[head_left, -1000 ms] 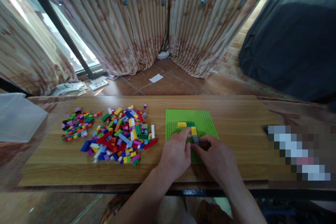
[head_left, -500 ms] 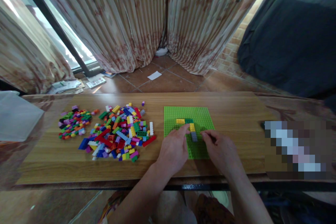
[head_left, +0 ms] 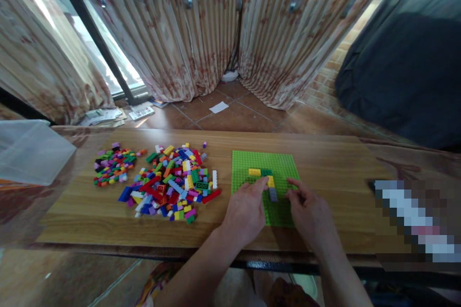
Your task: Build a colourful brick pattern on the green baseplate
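My left hand [head_left: 248, 208] lies over the left part of a green baseplate [head_left: 245, 159]. Its index finger is stretched out and meets the yellow brick [head_left: 271, 181] in the plate's middle; the other fingers are partly hidden. That brick sits in a bent row with another yellow brick [head_left: 254, 172], a dark green brick [head_left: 266, 172] and a grey-blue brick [head_left: 272, 194]. Over the plate's right side hovers my right hand [head_left: 311, 208], thumb and index finger apart, with no brick visible in it.
A big heap of mixed bricks [head_left: 173, 184] spreads left of the baseplate on the wooden board [head_left: 324, 153]. Farther left lies a smaller pile of little bricks [head_left: 115, 165]. A translucent plastic bin [head_left: 36, 151] stands at the left edge. On the right is a blurred-out object [head_left: 414, 218].
The whole view has shifted, so the board appears farther right and slightly lower. My right thumb and index finger have spread apart. My left index finger remains at the brick row.
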The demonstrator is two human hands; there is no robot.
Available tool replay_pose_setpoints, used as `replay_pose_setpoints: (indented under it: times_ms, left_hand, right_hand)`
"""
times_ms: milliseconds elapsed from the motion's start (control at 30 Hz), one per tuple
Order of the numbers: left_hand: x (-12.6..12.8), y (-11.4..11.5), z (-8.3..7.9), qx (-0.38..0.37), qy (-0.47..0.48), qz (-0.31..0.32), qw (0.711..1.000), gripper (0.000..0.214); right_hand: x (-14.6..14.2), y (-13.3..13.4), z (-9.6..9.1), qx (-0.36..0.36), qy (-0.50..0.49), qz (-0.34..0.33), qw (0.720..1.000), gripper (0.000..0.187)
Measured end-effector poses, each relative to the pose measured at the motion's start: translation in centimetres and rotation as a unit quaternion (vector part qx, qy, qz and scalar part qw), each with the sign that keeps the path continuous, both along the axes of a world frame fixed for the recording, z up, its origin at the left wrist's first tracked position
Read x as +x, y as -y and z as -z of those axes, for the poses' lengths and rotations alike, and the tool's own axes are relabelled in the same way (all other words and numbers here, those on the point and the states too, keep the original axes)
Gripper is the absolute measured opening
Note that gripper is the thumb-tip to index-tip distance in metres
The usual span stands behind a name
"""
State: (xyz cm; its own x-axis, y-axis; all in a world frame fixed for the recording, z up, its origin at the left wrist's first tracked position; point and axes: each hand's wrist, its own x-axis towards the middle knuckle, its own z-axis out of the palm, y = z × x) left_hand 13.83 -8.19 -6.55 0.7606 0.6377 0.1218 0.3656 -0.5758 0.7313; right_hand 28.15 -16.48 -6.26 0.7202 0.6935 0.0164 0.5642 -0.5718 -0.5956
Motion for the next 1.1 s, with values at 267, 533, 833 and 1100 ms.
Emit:
replay_pose_setpoints:
  times_ms: [267,533,833,1100]
  left_hand:
    - [-0.1,0.0,0.1,0.013,-0.005,0.013,1.000,0.054]
    - [-0.2,-0.1,0.0,0.013,-0.009,0.023,1.000,0.056]
    - [-0.5,-0.2,-0.1,-0.019,0.048,-0.012,0.999,0.046]
    - [-1.8,-2.5,-0.7,-0.041,0.097,-0.139,0.985,0.040]
  right_hand:
    - [0.2,-0.5,0.3,0.006,0.022,0.009,1.000,0.043]
    - [-0.1,-0.6,0.0,0.010,0.008,-0.003,1.000,0.042]
    - [-0.9,-0.9,-0.1,0.051,-0.027,-0.018,0.998,0.041]
    - [-1.6,-1.1,-0.3,0.044,-0.021,-0.028,0.998,0.040]
